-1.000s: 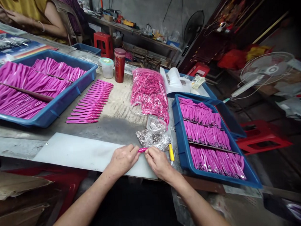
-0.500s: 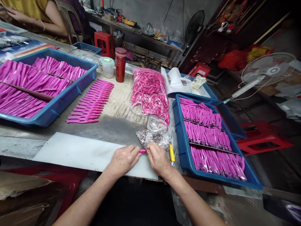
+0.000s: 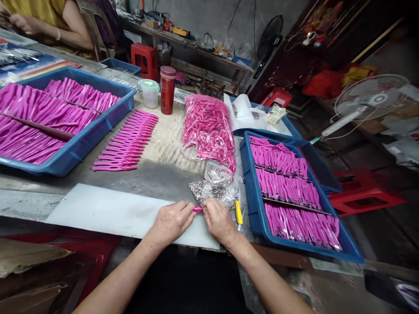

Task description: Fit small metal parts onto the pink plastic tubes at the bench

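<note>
Over the right end of a pale board (image 3: 108, 211), my two hands meet at a small glossy magenta plastic piece (image 3: 198, 208). My left hand (image 3: 173, 221) is closed around its left part, so only a short stretch shows. The fingers of my right hand (image 3: 219, 221) are pinched together at its other end; what they hold is hidden. Just behind my hands lies a clear plastic bag of tiny metal parts (image 3: 215, 189). A yellow-handled tool (image 3: 238, 213) lies beside my right hand. A row of slim magenta handles (image 3: 126, 141) is laid out on the table, left of centre.
Blue trays of magenta handles stand at left (image 3: 67, 165) and right (image 3: 254, 219). Behind my hands are a bulging bag of pink parts (image 3: 208, 127), a red tumbler (image 3: 168, 92) and a lidded tub (image 3: 150, 94). Another person (image 3: 50, 25) sits at far left. A fan (image 3: 375, 98) stands right.
My hands stay almost in place around the magenta piece, the right fingers shifting very slightly. The other person's hands at far left have moved a little.
</note>
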`<move>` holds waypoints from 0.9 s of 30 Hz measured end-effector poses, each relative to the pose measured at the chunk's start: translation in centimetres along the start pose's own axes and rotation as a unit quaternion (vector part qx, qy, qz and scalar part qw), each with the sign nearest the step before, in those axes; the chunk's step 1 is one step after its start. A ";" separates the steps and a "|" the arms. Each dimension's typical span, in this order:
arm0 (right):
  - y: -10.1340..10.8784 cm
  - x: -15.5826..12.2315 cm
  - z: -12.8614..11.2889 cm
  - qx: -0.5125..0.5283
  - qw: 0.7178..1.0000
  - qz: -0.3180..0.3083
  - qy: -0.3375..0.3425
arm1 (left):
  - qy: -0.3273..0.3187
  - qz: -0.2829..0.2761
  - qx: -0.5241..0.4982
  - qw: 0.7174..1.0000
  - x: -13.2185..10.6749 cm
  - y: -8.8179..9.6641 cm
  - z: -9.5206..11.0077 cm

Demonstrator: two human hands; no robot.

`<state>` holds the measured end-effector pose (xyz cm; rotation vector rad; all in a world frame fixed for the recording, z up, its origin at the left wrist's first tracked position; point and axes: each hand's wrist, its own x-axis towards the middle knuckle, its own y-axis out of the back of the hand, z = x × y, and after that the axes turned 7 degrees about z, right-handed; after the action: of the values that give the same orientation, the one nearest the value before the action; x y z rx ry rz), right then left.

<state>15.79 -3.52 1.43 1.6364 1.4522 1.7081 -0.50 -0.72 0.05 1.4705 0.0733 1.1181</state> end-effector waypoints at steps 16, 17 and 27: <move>0.0 0.3 1.3 0.067 0.996 -0.057 0.033 | -0.013 -0.013 -0.001 1.000 0.1 0.2 0.1; 0.0 0.4 1.3 0.071 0.995 -0.058 0.027 | -0.012 -0.015 0.000 1.000 0.2 0.2 0.1; 3.1 1.5 0.2 0.183 0.974 -0.110 -0.074 | -0.014 -0.008 0.005 1.000 0.0 0.3 0.1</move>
<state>16.76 -3.48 4.70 1.6603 1.8754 1.2232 -0.55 -0.88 0.34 1.4917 0.0717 1.0856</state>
